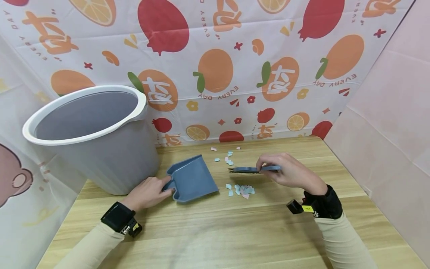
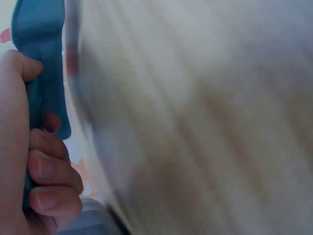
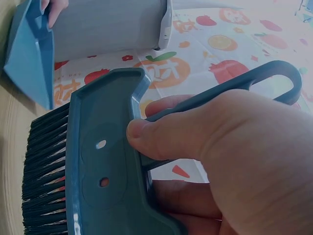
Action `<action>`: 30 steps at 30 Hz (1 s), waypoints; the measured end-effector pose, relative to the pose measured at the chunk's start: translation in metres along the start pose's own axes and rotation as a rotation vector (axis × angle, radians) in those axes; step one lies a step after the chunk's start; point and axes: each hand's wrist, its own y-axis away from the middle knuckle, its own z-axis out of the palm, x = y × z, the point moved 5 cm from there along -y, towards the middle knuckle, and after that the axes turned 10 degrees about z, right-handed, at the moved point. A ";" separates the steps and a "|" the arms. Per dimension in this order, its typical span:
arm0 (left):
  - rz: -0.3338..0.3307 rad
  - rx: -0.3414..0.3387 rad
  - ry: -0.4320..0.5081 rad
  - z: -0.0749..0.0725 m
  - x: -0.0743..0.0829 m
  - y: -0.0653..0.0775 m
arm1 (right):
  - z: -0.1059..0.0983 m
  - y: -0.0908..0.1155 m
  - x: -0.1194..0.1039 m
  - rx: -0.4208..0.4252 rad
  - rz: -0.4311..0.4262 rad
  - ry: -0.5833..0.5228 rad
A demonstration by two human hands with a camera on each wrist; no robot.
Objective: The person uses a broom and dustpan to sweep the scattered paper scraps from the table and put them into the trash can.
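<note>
My left hand (image 1: 150,192) grips the short handle of a blue-grey dustpan (image 1: 193,179), which lies on the table with its wide edge toward the right. The left wrist view shows the thumb and curled fingers (image 2: 46,169) around that handle. In my right hand (image 1: 289,170) is a matching hand brush (image 1: 246,170), held over the table to the right of the dustpan. Its dark bristles (image 3: 46,171) point left, away from the palm. A small pile of pale blue and pink paper scraps (image 1: 245,189) lies below the brush, with more scraps (image 1: 229,161) scattered farther back.
A tall grey bucket (image 1: 111,160) with a white rim stands at the table's left, right behind my left hand. Along the back hangs a fruit-patterned cloth (image 1: 215,112), and a pale pink wall (image 1: 383,123) borders the right side. Wooden tabletop (image 1: 215,235) extends toward me.
</note>
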 end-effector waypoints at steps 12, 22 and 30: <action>0.043 0.001 0.014 -0.016 0.008 -0.004 | 0.000 -0.001 0.002 0.003 0.021 0.027; 0.135 -0.066 0.076 -0.009 0.015 -0.006 | -0.001 0.001 0.003 -0.004 0.036 0.026; 0.182 -0.085 0.084 -0.003 0.020 -0.009 | -0.003 0.002 0.002 0.000 0.046 0.036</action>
